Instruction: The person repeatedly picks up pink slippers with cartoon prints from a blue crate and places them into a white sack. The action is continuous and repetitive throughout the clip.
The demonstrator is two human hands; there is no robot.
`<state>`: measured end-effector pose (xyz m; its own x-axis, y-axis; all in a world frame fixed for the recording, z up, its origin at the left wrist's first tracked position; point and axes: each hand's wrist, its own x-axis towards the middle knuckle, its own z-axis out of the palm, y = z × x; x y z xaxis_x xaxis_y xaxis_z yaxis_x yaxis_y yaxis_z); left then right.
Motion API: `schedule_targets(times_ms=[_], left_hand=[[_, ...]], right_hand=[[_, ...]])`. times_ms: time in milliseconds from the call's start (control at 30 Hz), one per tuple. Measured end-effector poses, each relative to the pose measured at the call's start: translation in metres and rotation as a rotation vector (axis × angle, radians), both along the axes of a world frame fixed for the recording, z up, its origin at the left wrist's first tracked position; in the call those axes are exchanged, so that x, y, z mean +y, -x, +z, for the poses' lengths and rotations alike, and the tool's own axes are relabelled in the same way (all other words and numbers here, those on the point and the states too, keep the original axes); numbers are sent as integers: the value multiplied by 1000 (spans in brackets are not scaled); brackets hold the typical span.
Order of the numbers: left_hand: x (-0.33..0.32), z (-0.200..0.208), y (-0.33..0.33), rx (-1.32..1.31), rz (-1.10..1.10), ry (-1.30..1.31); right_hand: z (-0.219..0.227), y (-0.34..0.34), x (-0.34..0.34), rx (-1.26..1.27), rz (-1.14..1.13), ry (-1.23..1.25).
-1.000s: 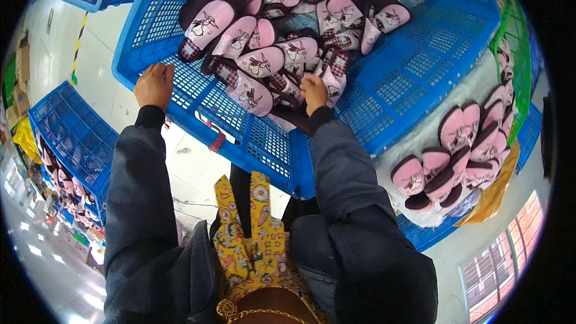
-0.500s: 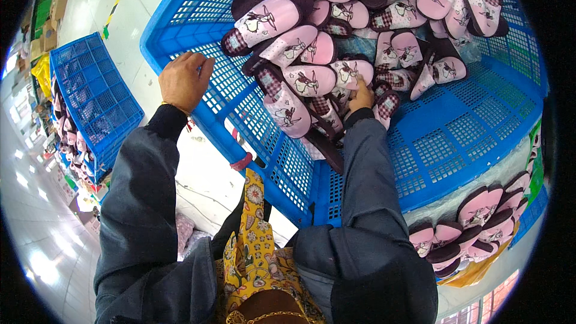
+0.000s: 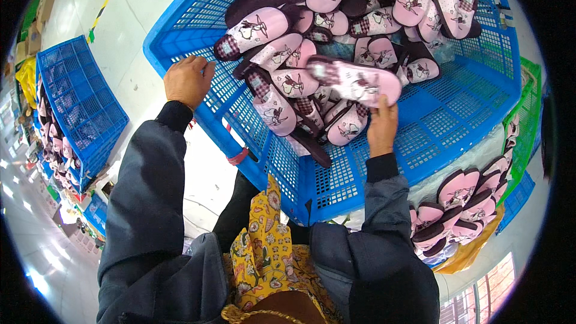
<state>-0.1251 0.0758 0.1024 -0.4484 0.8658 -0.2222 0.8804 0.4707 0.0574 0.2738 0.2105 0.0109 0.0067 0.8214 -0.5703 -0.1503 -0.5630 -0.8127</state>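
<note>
A pink slipper point(image 3: 355, 84) with a dark sole and a checked lining is in my right hand point(image 3: 383, 125), pinched at its toe end and lifted over the pile. Motion blurs it slightly. My left hand point(image 3: 189, 81) is closed, its fingers curled over the left rim of a large blue plastic basket point(image 3: 234, 97). Inside this basket lie many similar slippers, heaped toward the far and left sides, some toe up and some on edge. One slipper point(image 3: 347, 125) rests just below the held one, near my right wrist.
Another blue basket point(image 3: 81, 93) stands on the floor at the left, with slippers beside it. More pink slippers point(image 3: 459, 189) are stacked at the lower right, near a green crate point(image 3: 528, 126). A yellow-black tape line point(image 3: 108, 1) runs along the floor.
My right hand has lifted the slipper out of the pile and moved right with it. My left hand remains at the basket's rim.
</note>
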Motion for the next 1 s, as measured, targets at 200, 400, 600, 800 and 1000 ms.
schedule_targets(times_ms=[200,400,600,800,1000], left_hand=[[-2,-3,5,15,-45,-39],[-2,-2,5,2,-36,-9],[-3,-8,6,23,-113,99],[47,-75,-11,-468,323,230],[46,-120,-58,-1018,1103,-222]], right_hand=[[-37,136,-61,368,222,213],[-113,198,-77,-130,254,64],[-64,205,-107,7,97,195],[-60,205,-84,-5,311,133],[-70,188,-89,-225,562,18]])
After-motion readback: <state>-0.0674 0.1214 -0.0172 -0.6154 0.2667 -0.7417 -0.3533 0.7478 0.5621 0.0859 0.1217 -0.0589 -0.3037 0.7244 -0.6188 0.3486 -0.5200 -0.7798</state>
